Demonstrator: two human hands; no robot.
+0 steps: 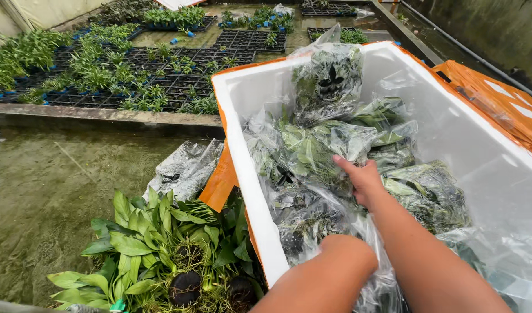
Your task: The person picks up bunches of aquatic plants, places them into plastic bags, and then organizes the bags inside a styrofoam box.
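Right hand [364,181]: inside white foam box [242,150], fingers curled down onto clear plastic bags of green plants [312,152], thumb stretched left across top of bag. Grip closed on bag surface; fingertips hidden behind palm and plastic.

Left hand [346,248]: lower and nearer than right hand, wrist bent, fingers pushed down out of sight among bags. Open or closed: cannot tell. Touching bagged plants below it.

Directly beneath and around both hands: layered bagged plants, dark root pots visible through plastic. Beyond right hand, farther from body: one bag [329,78] standing upright above the rest, leaning against far wall of box. To right of right hand: more bagged plants [428,194], then loose clear plastic lining along near right wall.

Outside box, right of hands: orange lid [498,104] lying against box edge. Left of hands, beyond box wall: orange flap, then a crumpled plastic bag [184,168] on wet concrete floor [45,185]. Left and nearer than left hand: loose unbagged plants [161,249], broad green leaves, dark round root balls at base.

Far beyond hands: black grid trays [179,81] with small green plants in shallow water.
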